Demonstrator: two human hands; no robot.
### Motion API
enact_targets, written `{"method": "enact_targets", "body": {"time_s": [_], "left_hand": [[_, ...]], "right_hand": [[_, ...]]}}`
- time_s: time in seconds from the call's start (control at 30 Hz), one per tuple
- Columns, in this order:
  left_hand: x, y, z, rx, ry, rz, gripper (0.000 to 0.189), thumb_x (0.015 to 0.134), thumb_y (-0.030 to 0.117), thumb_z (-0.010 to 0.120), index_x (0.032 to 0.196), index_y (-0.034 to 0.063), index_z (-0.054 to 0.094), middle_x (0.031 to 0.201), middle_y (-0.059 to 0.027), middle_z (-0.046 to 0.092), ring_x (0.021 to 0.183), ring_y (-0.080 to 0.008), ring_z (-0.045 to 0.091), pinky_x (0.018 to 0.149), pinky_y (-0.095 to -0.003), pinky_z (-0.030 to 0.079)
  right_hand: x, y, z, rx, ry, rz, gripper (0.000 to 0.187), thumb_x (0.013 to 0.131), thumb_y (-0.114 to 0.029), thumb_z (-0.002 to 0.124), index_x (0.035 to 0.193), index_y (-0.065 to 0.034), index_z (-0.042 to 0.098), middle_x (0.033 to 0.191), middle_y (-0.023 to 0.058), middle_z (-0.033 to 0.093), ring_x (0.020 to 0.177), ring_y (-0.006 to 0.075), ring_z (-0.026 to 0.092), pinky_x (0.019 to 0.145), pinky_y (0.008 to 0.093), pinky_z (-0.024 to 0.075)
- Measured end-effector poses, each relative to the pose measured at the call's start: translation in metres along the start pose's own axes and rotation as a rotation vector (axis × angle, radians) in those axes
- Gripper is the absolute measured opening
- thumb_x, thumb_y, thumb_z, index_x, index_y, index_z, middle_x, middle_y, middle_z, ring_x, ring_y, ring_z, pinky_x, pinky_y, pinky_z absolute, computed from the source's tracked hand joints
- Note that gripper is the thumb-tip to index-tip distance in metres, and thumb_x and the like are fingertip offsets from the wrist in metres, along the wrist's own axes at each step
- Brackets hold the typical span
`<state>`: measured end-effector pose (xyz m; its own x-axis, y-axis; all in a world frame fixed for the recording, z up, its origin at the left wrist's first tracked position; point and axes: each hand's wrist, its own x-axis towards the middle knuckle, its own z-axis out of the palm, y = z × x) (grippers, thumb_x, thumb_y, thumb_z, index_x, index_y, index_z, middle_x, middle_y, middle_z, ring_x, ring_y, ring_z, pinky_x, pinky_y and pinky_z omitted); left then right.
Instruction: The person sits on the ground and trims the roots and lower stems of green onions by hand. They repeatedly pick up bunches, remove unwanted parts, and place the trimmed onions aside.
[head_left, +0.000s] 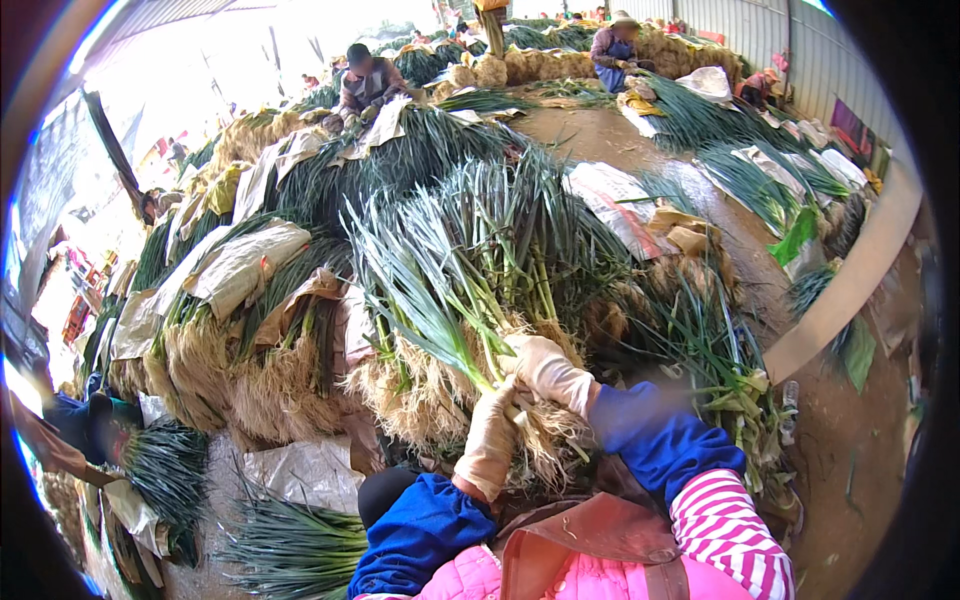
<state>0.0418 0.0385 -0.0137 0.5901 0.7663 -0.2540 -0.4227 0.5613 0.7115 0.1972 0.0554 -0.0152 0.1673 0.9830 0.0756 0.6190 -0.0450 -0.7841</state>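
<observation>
In pale work gloves, my left hand (490, 442) and my right hand (549, 371) close around the lower stems of a small bunch of green onions (450, 315), just above its stringy roots. The leaves point up and to the left; the roots hang down below my gloves. Directly behind stands a large heap of green onions (525, 225), dark green leaves on top and tan roots (409, 397) towards me. By my left elbow more green onions (300, 544) lie on the ground. My fingertips are partly hidden by the stems and by each other.
White sacks (247, 274) cover root-edged piles at the left. A sack with a red stripe (611, 206) lies behind the heap. Loose leaves and stalks (731, 375) are heaped at my right, beside a plastic bottle (790, 409). Several co-workers (369, 82) sit or stand among piles farther back.
</observation>
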Motion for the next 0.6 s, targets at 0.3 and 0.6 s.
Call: {"method": "enact_targets", "body": {"time_s": [0.3, 0.6], "left_hand": [[-0.017, 0.064, 0.01, -0.22, 0.106, 0.119, 0.034, 0.095, 0.025, 0.064, 0.123, 0.0069, 0.061, 0.103, -0.0045, 0.067, 0.088, -0.0196, 0.067, 0.077, -0.0329, 0.057], [-0.048, 0.094, -0.011, -0.442, -0.293, 0.271, 0.038, 0.098, 0.032, 0.059, 0.13, 0.0125, 0.053, 0.112, -0.0099, 0.063, 0.096, -0.0223, 0.066, 0.079, -0.0372, 0.059]], "right_hand": [[-0.083, -0.049, -0.161, 1.078, 0.005, -0.097, 0.029, 0.097, -0.025, 0.06, 0.105, 0.0029, 0.06, 0.074, -0.0039, 0.056, 0.05, 0.0001, 0.041, 0.044, 0.0154, 0.0384], [-0.34, 0.171, -0.263, -0.699, 0.086, 0.985, 0.056, 0.092, -0.033, 0.061, 0.135, -0.0089, 0.035, 0.101, 0.0126, 0.066, 0.089, 0.0267, 0.063, 0.076, 0.0365, 0.0506]]}}
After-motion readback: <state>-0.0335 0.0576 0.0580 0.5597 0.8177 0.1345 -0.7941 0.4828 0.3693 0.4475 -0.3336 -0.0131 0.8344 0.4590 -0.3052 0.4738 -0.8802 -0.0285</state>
